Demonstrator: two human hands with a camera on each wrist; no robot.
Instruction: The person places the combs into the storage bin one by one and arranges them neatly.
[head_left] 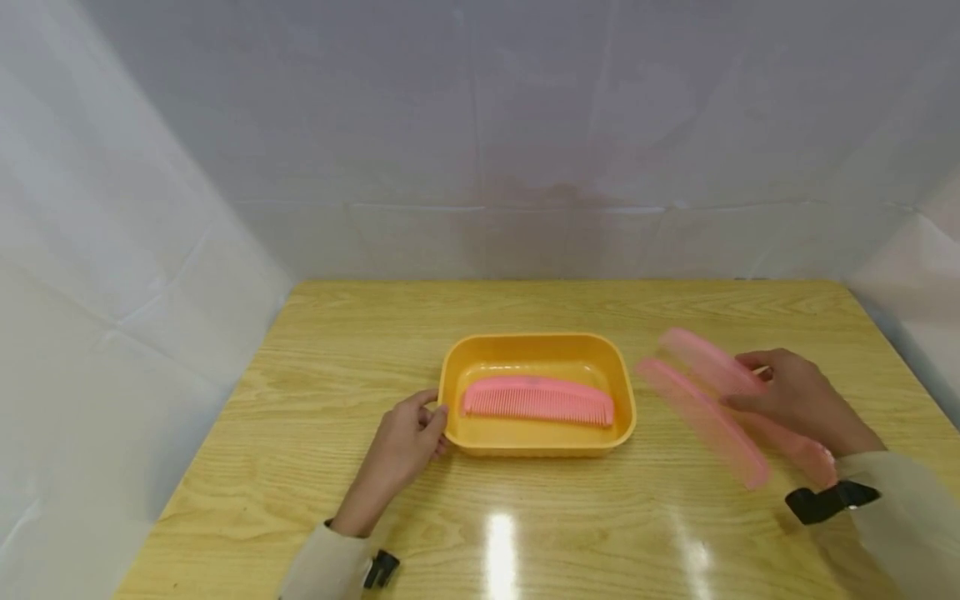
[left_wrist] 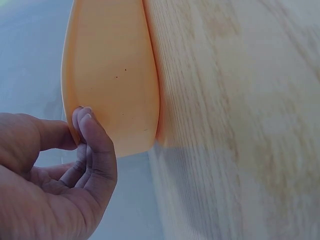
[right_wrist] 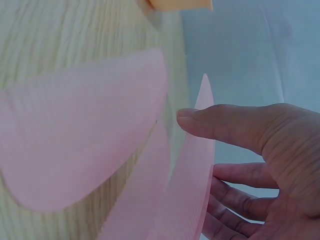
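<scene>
A yellow plastic tray [head_left: 540, 440] stands mid-table with a pink comb [head_left: 536, 398] lying inside, teeth toward the front. My left hand [head_left: 405, 442] pinches the tray's left rim, the thumb on one side and curled fingers on the other; the left wrist view shows this grip on the tray wall [left_wrist: 115, 65]. Right of the tray, my right hand [head_left: 798, 396] holds a pink comb [right_wrist: 192, 155] between thumb and fingers. Another pink comb [head_left: 705, 421], blurred, slants in front of it. In the right wrist view, a wide pink comb [right_wrist: 80, 130] overlaps other pink pieces.
The wooden table [head_left: 322, 350] has its far edge near a pale sheet [head_left: 420, 150] hung behind and at both sides. Dark straps cross both sleeves, the right strap [head_left: 828, 502] close to the combs. Bright light reflections lie on the table's front part.
</scene>
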